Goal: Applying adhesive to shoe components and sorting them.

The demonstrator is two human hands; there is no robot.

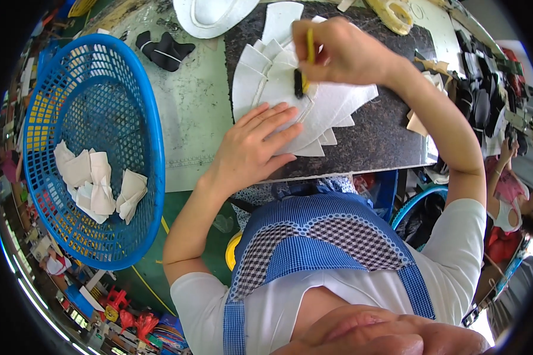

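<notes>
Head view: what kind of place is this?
Likely a workshop bench for cut-piece work: fanned white pieces under the left hand, a brush in the right hand, more pieces in a blue basket.

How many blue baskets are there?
1: the big blue basket sits at the person's left, beside the table, with folded white pieces inside. A blue rim low at the right may be another.

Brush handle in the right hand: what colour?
Yellow, with a black head. The brush shows best in the head view, held by the right hand.
</notes>
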